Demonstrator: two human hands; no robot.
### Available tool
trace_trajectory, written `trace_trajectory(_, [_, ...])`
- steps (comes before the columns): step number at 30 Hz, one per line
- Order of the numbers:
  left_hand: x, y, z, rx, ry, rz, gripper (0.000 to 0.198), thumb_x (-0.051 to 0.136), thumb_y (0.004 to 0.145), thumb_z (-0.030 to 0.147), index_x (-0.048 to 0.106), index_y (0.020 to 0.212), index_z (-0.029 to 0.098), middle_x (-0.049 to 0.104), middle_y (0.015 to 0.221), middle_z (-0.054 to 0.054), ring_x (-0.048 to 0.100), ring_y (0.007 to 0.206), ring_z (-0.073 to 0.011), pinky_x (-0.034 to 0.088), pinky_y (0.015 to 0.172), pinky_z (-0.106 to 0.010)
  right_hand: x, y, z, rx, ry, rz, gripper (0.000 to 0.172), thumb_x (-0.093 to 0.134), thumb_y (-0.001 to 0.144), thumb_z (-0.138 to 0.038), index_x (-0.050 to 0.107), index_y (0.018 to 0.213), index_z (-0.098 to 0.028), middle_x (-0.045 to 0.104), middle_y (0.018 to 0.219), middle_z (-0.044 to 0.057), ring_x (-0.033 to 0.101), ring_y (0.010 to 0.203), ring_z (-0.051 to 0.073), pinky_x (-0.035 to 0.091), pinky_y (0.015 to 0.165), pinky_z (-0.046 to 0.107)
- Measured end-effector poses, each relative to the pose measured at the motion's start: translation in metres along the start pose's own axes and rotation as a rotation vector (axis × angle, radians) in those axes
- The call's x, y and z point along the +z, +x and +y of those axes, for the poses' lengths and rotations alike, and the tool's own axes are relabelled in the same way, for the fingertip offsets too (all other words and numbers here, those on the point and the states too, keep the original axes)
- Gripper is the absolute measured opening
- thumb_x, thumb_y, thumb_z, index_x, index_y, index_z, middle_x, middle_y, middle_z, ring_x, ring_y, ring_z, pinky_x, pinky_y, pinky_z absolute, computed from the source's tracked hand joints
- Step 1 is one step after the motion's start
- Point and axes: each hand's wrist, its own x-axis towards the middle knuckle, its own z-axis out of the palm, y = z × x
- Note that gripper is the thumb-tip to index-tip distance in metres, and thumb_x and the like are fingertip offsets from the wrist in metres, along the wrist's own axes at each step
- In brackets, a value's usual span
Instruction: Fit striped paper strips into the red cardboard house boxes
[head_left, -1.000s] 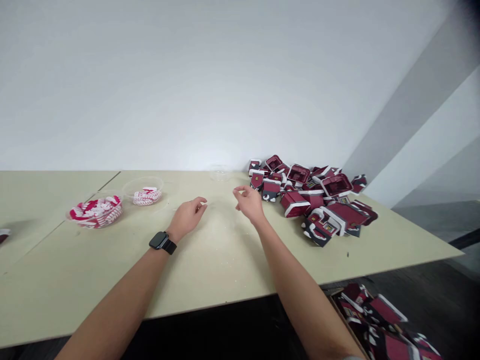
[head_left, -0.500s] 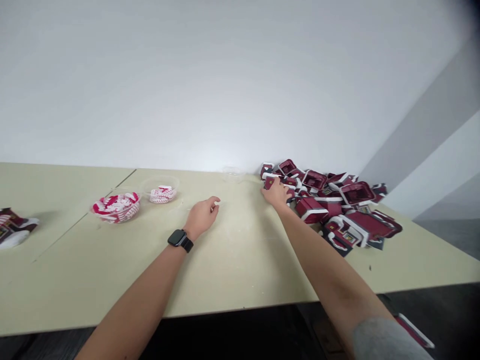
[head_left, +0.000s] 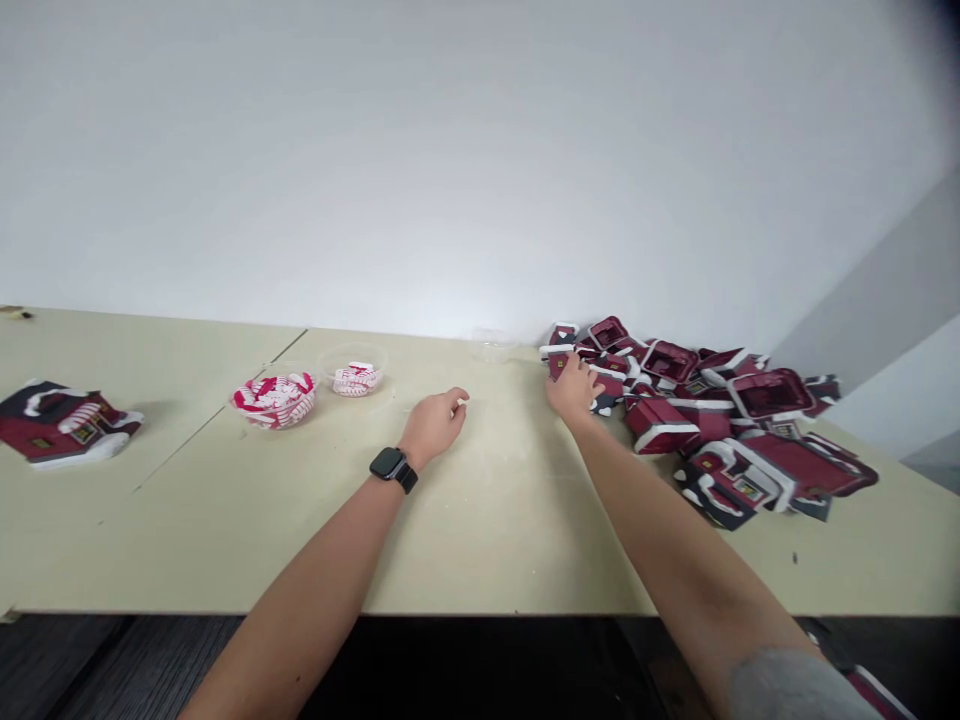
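Okay, on my feed the hands are well apart over a pale table [head_left: 495, 540]. The right hand [head_left: 574, 390] reaches the near edge of a heap of maroon-and-white cardboard houses [head_left: 712, 410], its fingers [head_left: 566, 375] on a small maroon piece [head_left: 557, 366]; I can't tell whether they grip it. The left hand [head_left: 433, 428], with a black watch [head_left: 390, 465] on its wrist, lies curled low over the tabletop, and I can't tell whether it holds anything. Left of it are two clear bowls: the nearer bowl [head_left: 274, 400] is packed with red-and-white pieces [head_left: 274, 398], and the farther bowl [head_left: 354, 378] holds a smaller handful of the same. A clear container [head_left: 491, 345] sits at the far edge, just beside the heap. At far left lies a larger house [head_left: 64, 423].
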Motion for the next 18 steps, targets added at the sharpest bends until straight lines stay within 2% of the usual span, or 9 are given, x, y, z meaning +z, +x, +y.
trace_trajectory(7, [-0.001,0.001,0.000,-0.018,0.006,-0.001,0.031,0.050,0.100,0.024,0.072,0.122,0.021,0.080,0.095,-0.008,0.074,0.087,-0.0248,0.053,0.080,-0.034,0.000,-0.003,-0.001,-0.017,0.004,-0.009,0.066,0.059,0.094,-0.023,0.038,0.157,-0.020,0.055,0.152,0.020,0.046,0.138,0.038,0.035,0.110,0.055])
trace_trajectory(11, [-0.003,0.001,0.001,-0.016,0.000,-0.007,0.031,0.049,0.101,0.024,0.072,0.121,0.020,0.080,0.093,-0.008,0.074,0.085,-0.0250,0.052,0.080,-0.035,-0.002,-0.001,0.000,-0.044,0.008,-0.026,0.067,0.059,0.093,-0.020,0.039,0.157,-0.022,0.060,0.147,0.018,0.047,0.136,0.038,0.034,0.109,0.055])
trace_trajectory(18, [-0.003,0.002,-0.001,-0.019,0.018,0.009,0.031,0.049,0.100,0.023,0.073,0.120,0.021,0.080,0.095,-0.009,0.075,0.087,-0.0249,0.052,0.078,-0.033,-0.017,0.002,0.000,-0.053,0.088,-0.031,0.060,0.061,0.095,-0.030,0.045,0.152,-0.026,0.069,0.132,0.016,0.055,0.128,0.038,0.040,0.104,0.050])
